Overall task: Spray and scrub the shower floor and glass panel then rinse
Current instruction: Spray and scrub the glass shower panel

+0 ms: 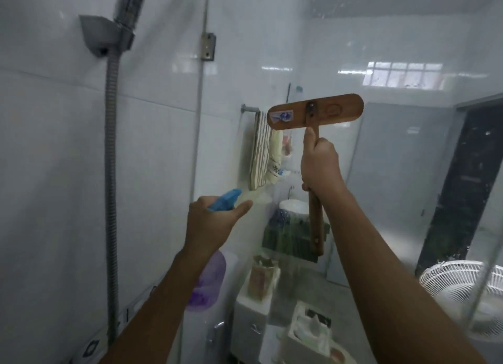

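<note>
My right hand (321, 167) grips the wooden handle of a scrub brush (315, 111). Its flat wooden head is held up against the glass panel (394, 173), turned crosswise. My left hand (212, 222) holds a spray bottle (206, 282) with a purple body and a blue trigger head (226, 199). The nozzle points at the glass at mid height. The shower floor is out of view.
A shower head holder (103, 34) and metal hose (110, 173) hang on the white tiled wall at left. A glass hinge (208, 46) sits at the panel's edge. Behind the glass are hanging towels (261, 151), a toilet tank (253, 309), clutter and a white fan (462, 290).
</note>
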The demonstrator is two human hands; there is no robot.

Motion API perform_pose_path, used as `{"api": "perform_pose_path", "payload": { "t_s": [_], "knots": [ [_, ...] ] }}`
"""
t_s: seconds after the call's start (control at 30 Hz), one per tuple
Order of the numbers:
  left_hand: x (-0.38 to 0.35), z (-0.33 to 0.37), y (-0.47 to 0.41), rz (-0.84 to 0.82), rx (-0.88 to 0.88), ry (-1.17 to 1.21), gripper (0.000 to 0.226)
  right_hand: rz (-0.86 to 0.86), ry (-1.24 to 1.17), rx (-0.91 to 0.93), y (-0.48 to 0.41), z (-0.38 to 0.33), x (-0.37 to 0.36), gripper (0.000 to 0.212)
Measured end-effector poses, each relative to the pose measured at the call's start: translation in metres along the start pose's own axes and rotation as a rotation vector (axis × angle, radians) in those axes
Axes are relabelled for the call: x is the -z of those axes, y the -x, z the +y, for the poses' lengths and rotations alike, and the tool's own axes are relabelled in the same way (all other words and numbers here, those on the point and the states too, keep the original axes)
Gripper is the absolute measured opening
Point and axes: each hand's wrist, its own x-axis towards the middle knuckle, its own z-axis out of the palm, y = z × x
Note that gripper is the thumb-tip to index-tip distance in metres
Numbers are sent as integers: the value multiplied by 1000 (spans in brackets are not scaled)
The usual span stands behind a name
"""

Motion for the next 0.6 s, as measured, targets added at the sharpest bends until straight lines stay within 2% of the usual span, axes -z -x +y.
{"api": "perform_pose_path", "payload": {
  "t_s": [0.17, 0.27, 0.6],
  "knots": [
    [3, -3, -8, -58, -57, -33, 48, -29, -2, 2, -7, -6, -7, 46],
    [2, -2, -11, -10, 12, -30, 55, -38, -4, 25, -12, -12, -12, 44],
    [9, 3, -11, 10, -36, -70, 41, -66, -29, 71, -21, -19, -22, 50]
  ]
}}
